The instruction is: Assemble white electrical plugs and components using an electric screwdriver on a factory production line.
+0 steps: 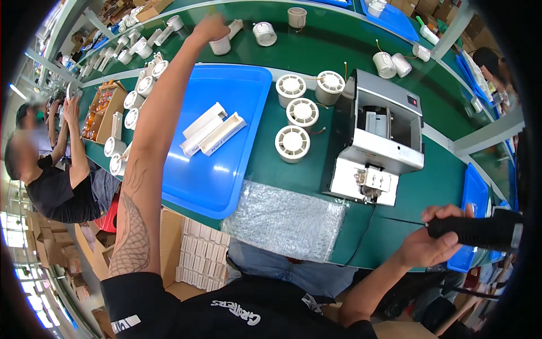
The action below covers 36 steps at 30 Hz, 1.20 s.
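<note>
My right hand (426,247) grips a black electric screwdriver (480,230) at the right, its long thin bit pointing left over the green bench. My left arm stretches far forward, and my left hand (212,28) is over the green conveyor belt beside a white cylindrical fan housing (221,46) and a white handle piece (236,27). Its fingers are blurred, so their hold is unclear. Beneath that arm, a blue tray (226,192) carries two long white plastic shells (224,134). Several round white fan units (292,143) with slotted tops stand right of the tray.
A grey metal machine (389,152) with a cable stands on the bench. Bubble wrap (285,220) lies at the front edge. A cardboard box (203,254) of white parts is below. More fan housings (265,34) sit on the belt. Another person (59,147) works at the left.
</note>
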Each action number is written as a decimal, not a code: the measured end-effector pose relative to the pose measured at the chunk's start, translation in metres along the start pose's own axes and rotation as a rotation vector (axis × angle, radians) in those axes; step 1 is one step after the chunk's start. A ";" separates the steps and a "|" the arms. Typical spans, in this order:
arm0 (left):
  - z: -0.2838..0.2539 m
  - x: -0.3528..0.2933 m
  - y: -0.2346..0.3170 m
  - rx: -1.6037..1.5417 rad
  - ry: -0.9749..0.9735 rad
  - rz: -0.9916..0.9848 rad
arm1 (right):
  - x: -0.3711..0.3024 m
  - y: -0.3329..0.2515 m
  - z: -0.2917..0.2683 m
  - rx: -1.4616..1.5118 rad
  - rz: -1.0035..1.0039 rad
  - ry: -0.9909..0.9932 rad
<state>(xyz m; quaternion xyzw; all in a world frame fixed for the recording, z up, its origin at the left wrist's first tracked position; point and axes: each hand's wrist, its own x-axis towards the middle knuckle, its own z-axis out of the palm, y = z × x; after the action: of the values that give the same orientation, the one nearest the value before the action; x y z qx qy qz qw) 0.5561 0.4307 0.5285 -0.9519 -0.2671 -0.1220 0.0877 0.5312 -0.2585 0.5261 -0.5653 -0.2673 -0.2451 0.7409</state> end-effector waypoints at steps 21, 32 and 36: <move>-0.165 -0.316 0.187 -1.324 0.115 0.143 | -0.065 -0.078 0.143 -0.139 0.055 -0.755; -0.143 -0.455 0.190 -2.115 -0.093 -0.306 | -0.075 -0.042 0.167 0.138 0.329 -0.951; -0.141 -0.483 0.185 -1.822 0.019 -0.068 | -0.050 -0.040 0.245 -0.242 -0.045 -1.120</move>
<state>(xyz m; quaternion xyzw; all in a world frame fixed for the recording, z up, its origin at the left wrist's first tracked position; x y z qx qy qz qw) 0.2285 0.0065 0.5098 -0.6435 -0.0946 -0.2960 -0.6996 0.4380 -0.0277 0.5741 -0.6837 -0.6013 0.0472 0.4109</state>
